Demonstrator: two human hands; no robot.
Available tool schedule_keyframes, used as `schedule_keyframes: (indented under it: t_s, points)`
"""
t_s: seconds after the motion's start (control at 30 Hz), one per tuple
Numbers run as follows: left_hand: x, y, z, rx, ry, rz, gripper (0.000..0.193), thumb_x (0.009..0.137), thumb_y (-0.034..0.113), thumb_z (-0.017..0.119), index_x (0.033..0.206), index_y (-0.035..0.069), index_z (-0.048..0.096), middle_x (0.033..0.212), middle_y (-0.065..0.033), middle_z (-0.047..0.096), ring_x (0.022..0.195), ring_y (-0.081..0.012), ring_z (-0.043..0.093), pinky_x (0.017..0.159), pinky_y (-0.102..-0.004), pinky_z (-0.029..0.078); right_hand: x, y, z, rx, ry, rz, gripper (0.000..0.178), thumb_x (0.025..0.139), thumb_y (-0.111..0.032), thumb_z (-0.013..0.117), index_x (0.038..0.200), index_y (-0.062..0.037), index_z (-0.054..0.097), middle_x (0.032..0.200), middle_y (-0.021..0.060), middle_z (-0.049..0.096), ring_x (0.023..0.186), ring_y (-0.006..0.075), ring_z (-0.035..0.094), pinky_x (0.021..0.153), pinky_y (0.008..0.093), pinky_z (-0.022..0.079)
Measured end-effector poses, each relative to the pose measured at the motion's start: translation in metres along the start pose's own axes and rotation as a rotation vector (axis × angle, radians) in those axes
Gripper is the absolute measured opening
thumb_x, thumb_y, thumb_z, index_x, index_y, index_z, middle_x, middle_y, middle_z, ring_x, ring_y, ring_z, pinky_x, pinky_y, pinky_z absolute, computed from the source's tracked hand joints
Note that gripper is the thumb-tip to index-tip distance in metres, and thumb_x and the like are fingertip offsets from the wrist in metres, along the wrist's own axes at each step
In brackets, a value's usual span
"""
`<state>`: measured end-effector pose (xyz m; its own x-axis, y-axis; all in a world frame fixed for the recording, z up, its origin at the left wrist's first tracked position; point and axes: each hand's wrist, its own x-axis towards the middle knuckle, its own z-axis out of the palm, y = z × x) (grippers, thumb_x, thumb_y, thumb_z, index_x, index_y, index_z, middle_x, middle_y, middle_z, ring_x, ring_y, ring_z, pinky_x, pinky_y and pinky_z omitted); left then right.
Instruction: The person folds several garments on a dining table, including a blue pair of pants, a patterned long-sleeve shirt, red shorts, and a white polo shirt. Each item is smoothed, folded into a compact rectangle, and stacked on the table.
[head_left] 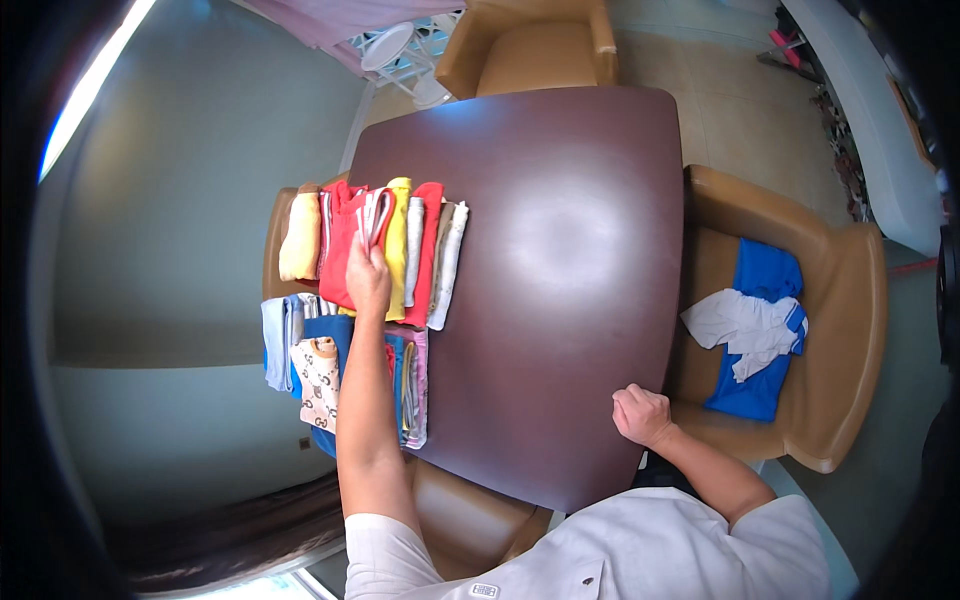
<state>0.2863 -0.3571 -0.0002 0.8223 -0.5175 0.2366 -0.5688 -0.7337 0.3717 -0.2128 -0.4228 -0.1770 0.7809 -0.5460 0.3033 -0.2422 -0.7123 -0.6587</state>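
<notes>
My left hand (368, 282) reaches over the far row of folded clothes at the table's left side. It is closed on a folded red garment (341, 262), whose white-striped edge (374, 215) shows just beyond my fingers. To the right of this hand stand a yellow folded garment (397, 250), another red one (428, 240) and a whitish one (449, 265). A cream-yellow roll of cloth (300, 237) lies at the row's left end. My right hand (642, 413) makes a fist at the table's right front edge, with nothing visible in it.
Nearer along the dark table (540, 370) is a second row with a patterned cream cloth (317, 383) and light-blue clothes (277, 340). A brown chair (840, 300) at right holds blue clothing (768, 268) and a crumpled white garment (745, 322). Another chair (530, 60) stands beyond the table.
</notes>
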Motion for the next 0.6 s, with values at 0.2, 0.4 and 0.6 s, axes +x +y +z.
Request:
schedule_keyframes:
  t_s: [0.2, 0.4, 0.6]
  points:
    - [0.003, -0.037, 0.016, 0.253, -0.091, 0.237, 0.065, 0.100, 0.028, 0.061, 0.152, -0.003, 0.039, 0.155, -0.0267, 0.045, 0.140, -0.0450, 0.046, 0.117, -0.0491, 0.037, 0.001, -0.002, 0.000, -0.026, 0.025, -0.032, 0.010, 0.081, -0.010, 0.069, 0.085, -0.0125, 0.061, 0.073, 0.0041, 0.055, 0.059, 0.0221, 0.064, 0.052, 0.0356, 0.051]
    - [-0.057, 0.026, 0.036, 0.351, 0.154, 0.487, 0.073, 0.093, 0.023, 0.069, 0.154, -0.003, 0.040, 0.158, -0.0259, 0.043, 0.147, -0.0453, 0.038, 0.120, -0.0586, 0.029, -0.001, 0.002, 0.000, -0.042, 0.030, -0.049, 0.011, 0.077, -0.010, 0.069, 0.082, -0.0142, 0.060, 0.072, 0.0030, 0.052, 0.058, 0.0201, 0.062, 0.050, 0.0345, 0.048]
    - [-0.213, 0.109, 0.133, 0.058, -0.464, 0.478, 0.069, 0.098, 0.031, 0.062, 0.156, 0.002, 0.040, 0.164, -0.0233, 0.034, 0.153, -0.0460, 0.026, 0.125, -0.0586, 0.019, 0.000, 0.003, -0.001, 0.013, 0.014, -0.123, 0.012, 0.075, -0.011, 0.070, 0.082, -0.0151, 0.061, 0.071, 0.0019, 0.053, 0.059, 0.0197, 0.062, 0.051, 0.0349, 0.049]
